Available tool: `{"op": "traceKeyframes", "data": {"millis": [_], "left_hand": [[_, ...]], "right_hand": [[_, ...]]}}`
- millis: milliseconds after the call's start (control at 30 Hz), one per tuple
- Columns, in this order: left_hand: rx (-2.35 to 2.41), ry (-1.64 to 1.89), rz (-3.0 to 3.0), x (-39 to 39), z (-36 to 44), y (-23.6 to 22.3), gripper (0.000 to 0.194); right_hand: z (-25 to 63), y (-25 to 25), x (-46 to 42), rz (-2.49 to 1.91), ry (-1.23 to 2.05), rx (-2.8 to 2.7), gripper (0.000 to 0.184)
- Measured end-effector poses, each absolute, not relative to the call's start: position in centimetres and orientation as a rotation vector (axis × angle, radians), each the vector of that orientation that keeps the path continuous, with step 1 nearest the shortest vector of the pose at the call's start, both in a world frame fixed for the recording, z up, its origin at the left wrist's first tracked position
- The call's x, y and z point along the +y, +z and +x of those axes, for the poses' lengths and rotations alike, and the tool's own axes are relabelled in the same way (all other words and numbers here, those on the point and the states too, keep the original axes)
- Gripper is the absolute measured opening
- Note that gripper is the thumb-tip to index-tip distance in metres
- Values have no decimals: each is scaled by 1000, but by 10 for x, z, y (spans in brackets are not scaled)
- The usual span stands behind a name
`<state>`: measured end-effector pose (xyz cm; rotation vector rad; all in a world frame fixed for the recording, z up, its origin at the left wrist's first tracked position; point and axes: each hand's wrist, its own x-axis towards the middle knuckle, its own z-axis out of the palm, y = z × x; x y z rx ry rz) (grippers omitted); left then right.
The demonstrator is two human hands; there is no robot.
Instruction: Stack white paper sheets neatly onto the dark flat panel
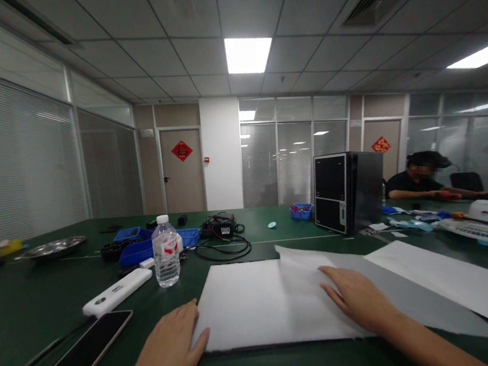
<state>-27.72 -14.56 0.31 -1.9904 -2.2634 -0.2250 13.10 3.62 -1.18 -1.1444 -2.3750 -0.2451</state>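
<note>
A white sheet or foam pad (258, 305) lies flat on the green table (20, 311) in front of me. My left hand (172, 343) rests at its near left corner, fingers flat, thumb on the sheet's edge. My right hand (356, 297) lies palm down on the sheet's right part, fingers stretched out toward the left. Under it a thin folded layer (300, 263) overlaps the pad. Neither hand holds anything.
Left of the pad lie a dark phone (94, 344), a white remote-like device (116, 291) and a water bottle (166, 253). Behind are blue trays (138, 245), a metal dish (52, 247), cables (222, 232) and a black computer case (344, 190). A person (421, 177) sits far right.
</note>
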Motion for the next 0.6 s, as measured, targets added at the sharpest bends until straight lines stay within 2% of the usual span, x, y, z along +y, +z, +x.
{"op": "traceKeyframes", "data": {"millis": [100, 200, 400, 500, 600], "left_hand": [[-2278, -273, -2012, -143, -280, -1, 57], [-2278, -362, -2106, -140, -284, -7, 64], [-2223, -424, -2277, -139, -287, -13, 61], [-2217, -426, -2262, -139, -287, -13, 61], [-2219, -419, -2229, -140, -285, -13, 62]], "right_hand": [[108, -7, 5, -966, -32, -2550, 52], [100, 0, -5, -884, 13, -2592, 51], [128, -3, 32, -1314, -242, -2387, 60], [145, -9, 47, -1428, -202, -2351, 64], [147, -10, 46, -1389, -135, -2385, 60]]}}
